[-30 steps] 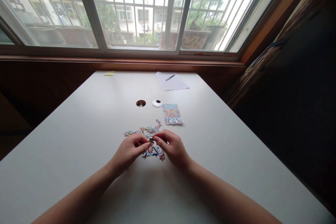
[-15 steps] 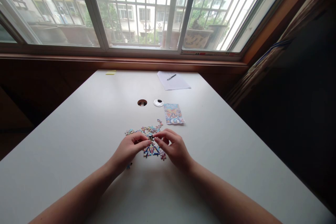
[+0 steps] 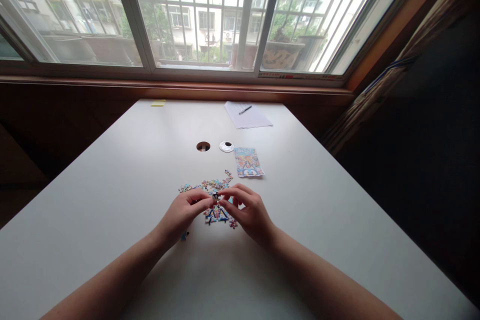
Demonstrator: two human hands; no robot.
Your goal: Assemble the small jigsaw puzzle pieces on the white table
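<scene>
The left hand (image 3: 186, 210) is pinching a dark jigsaw piece (image 3: 215, 197) at twelve o'clock from the partly joined puzzle (image 3: 216, 215); the right hand (image 3: 249, 211) is now spreading thumb and forefinger wider — apparently leaving the left supporting it, right-hand contact being unclear.

The bench (image 3: 93, 200) looks smooth, with a soft satin sheen. Puzzle pieces (image 3: 216, 185) look like printed card; the picture sheet (image 3: 249, 162) and the white sheets (image 3: 251, 119) are paper, the latter matt. The sill (image 3: 187, 88) is varnished-looking wood, the curtain (image 3: 420, 42) matt cloth.
</scene>
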